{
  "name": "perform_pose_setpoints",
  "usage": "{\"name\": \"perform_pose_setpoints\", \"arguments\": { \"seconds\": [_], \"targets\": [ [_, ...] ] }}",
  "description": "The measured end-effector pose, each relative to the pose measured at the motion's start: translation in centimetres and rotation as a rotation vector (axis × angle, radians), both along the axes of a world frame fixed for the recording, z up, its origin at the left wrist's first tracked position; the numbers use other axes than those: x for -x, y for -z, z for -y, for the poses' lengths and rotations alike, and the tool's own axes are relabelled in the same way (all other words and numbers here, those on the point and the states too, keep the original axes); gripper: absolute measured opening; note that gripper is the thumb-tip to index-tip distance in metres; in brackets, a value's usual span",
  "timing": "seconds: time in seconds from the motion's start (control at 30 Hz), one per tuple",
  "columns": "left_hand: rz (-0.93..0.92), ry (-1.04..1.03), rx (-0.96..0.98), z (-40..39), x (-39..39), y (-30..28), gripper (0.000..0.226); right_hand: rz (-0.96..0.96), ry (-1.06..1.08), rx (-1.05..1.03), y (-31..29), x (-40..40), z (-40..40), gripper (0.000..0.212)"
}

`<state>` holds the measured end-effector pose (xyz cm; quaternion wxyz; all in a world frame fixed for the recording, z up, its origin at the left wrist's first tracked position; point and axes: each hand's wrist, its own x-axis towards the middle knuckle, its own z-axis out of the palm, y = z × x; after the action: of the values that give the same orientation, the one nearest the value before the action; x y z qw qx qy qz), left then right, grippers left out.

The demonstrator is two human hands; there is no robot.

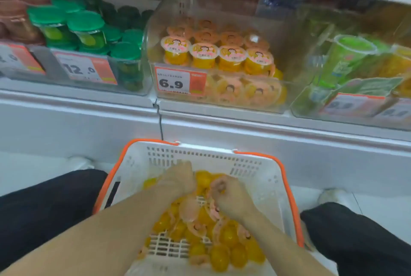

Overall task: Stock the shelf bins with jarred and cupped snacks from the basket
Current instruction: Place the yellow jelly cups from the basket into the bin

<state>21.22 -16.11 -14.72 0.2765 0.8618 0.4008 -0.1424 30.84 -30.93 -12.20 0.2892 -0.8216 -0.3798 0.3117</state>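
A white basket with an orange rim (287, 177) sits on the floor between my knees, holding several yellow fruit cups with pink lids (224, 253). Both my hands are down among them. My left hand (178, 179) is curled at the far side of the pile, and its fingers are hidden. My right hand (229, 195) has its fingers curled around a pink-lidded cup. Straight ahead on the shelf, a clear bin (287, 62) with a 6.9 price tag holds rows of the same cups (203, 55).
A bin of green-lidded jars (86, 28) stands to the left with a 12.0 tag. To the right is a bin of green and yellow cups (347, 59). A white shelf ledge (266, 124) runs above the basket. My dark-trousered knees flank the basket.
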Motion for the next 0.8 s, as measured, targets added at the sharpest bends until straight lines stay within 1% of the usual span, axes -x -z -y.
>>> {"name": "perform_pose_setpoints", "arguments": {
  "seconds": [0.03,0.07,0.1,0.13,0.17,0.2,0.27,0.33,0.4,0.5,0.57,0.63,0.67,0.73,0.77,0.8],
  "targets": [
    [-0.097,-0.044,-0.004,0.1,1.8,2.7,0.059,0.018,-0.113,0.122,2.1,0.5,0.8,0.010],
    [-0.194,-0.081,0.013,0.8,4.1,6.0,0.068,-0.007,-0.209,0.231,4.3,1.2,2.0,0.016],
    [-0.278,-0.084,0.022,1.3,6.2,8.1,0.072,-0.038,-0.281,0.317,5.6,1.6,3.0,0.022],
    [-0.331,-0.074,0.033,2.1,8.1,10.0,0.072,-0.053,-0.335,0.393,6.8,1.9,4.0,0.026],
    [-0.356,-0.058,0.010,2.9,9.2,10.6,0.074,-0.050,-0.368,0.460,7.9,2.0,4.8,0.027],
    [-0.344,-0.012,-0.039,3.5,9.6,11.1,0.072,-0.032,-0.384,0.505,8.7,2.0,5.4,0.027],
    [-0.288,-0.030,-0.127,4.0,9.0,11.2,0.059,0.002,-0.373,0.557,9.7,1.9,6.2,0.022],
    [-0.270,-0.068,-0.144,3.8,8.0,10.9,0.050,0.032,-0.345,0.584,10.2,2.0,6.3,0.024],
    [-0.267,-0.058,-0.164,3.0,7.8,11.2,0.046,0.039,-0.319,0.610,10.6,2.3,5.8,0.025],
    [-0.154,-0.068,-0.202,1.9,8.6,11.7,0.039,0.032,-0.305,0.643,11.3,2.9,4.4,0.024],
    [-0.021,-0.171,-0.126,1.5,9.4,12.4,0.035,0.052,-0.245,0.591,11.6,3.4,3.1,0.021],
    [0.127,-0.258,-0.048,1.0,10.1,12.4,0.032,0.125,-0.116,0.505,11.9,3.5,1.7,0.018],
    [0.196,-0.283,-0.005,0.6,10.6,12.4,0.029,0.184,-0.061,0.463,12.1,3.4,0.9,0.022],
    [0.340,-0.373,0.129,-0.2,11.3,12.2,0.019,0.292,-0.076,0.447,13.0,2.7,-0.3,0.051],
    [0.398,-0.473,0.237,-0.5,11.6,11.8,0.017,0.325,-0.118,0.484,13.6,2.5,-0.6,0.065],
    [0.447,-0.595,0.371,-0.8,11.6,11.1,0.018,0.343,-0.159,0.534,13.9,2.4,-0.9,0.074]
  ]
}}
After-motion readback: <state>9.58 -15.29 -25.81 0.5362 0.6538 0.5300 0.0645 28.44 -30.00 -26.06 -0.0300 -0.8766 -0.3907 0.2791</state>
